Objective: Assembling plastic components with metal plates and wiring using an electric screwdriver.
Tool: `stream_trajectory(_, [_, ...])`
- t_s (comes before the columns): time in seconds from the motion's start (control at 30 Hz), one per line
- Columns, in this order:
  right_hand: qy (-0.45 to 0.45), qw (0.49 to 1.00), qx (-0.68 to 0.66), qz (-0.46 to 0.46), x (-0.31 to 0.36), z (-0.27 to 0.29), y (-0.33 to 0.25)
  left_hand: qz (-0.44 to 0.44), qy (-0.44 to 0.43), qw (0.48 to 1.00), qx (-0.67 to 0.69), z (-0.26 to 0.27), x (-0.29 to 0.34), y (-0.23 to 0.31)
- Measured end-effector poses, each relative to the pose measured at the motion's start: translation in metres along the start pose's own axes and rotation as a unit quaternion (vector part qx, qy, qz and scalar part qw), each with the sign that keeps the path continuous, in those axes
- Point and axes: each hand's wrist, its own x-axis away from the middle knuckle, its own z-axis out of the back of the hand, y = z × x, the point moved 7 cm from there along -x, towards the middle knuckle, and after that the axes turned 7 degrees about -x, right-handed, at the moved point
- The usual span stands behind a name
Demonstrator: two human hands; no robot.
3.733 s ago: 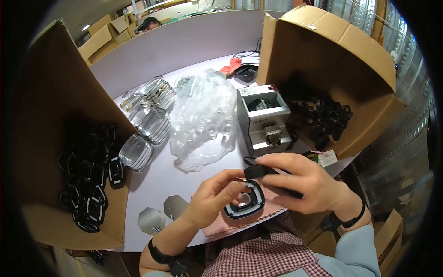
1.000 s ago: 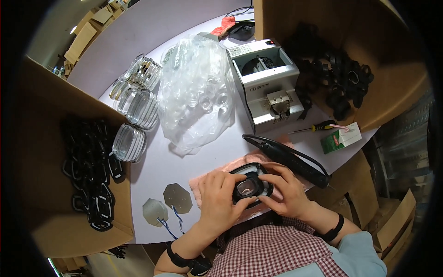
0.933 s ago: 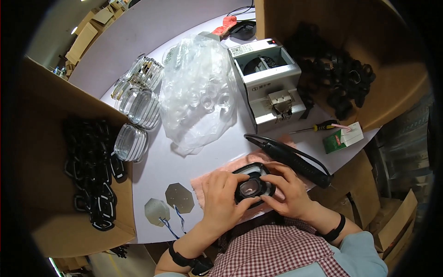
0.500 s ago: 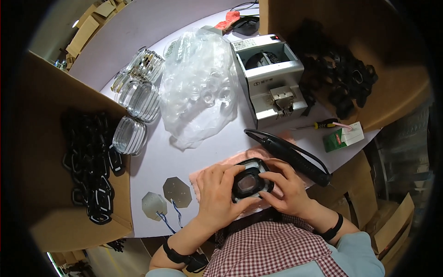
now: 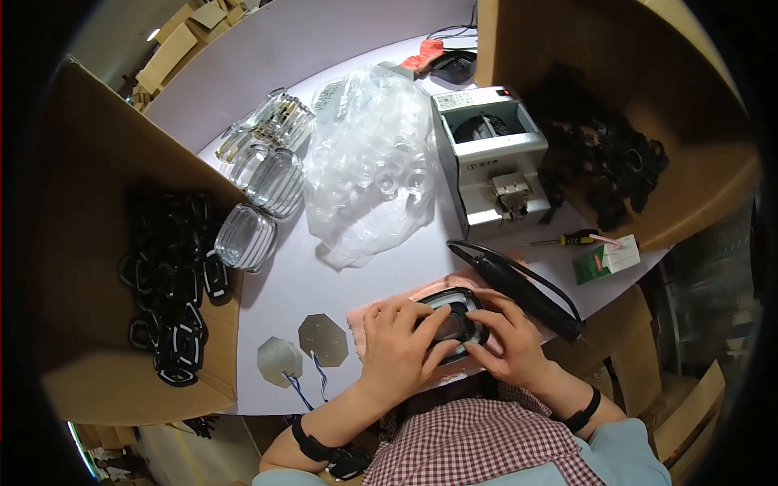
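Note:
Both hands are at a black rounded-square housing [image 5: 478, 313] with a light inner rim, low over a pink cloth [image 5: 362, 313]. My left hand [image 5: 397, 344] grips it from the left, its fingertips and thumb reaching onto a smaller black ring-shaped part [image 5: 459, 318] inside. From the right, my right hand [image 5: 515, 340] closes on the housing, with fingers and thumb at that same inner part. My fingers cover part of the piece. Just beyond my right hand lies a thick black handheld tool [image 5: 527, 292] with a looped cord.
Two octagonal metal plates [image 5: 323, 340] with blue wires lie left. Behind are clear lens covers [image 5: 246, 236], a plastic bag [image 5: 369, 170] of clear parts and a grey metal machine [image 5: 496, 162]. Cardboard boxes [image 5: 89, 267] of black parts flank the table. A screwdriver [image 5: 577, 237] and drink carton [image 5: 608, 259] sit right.
The whole view has shifted slightly. My left fingers have moved farther over the inner black part, hiding more of its opening. Both hands keep their hold on the housing.

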Motion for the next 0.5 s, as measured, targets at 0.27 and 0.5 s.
stream_trajectory(0.27, [0.012,1.0,0.007,0.007,-0.0006,-0.0003,0.0011,0.014,0.042,0.999,0.03,-0.0001,0.0024,-0.0013])
stream_trajectory(0.5, [0.02,1.0,0.009,0.007,0.0016,-0.001,-0.003,0.028,0.029,0.997,0.067,-0.0076,0.0085,-0.0076])
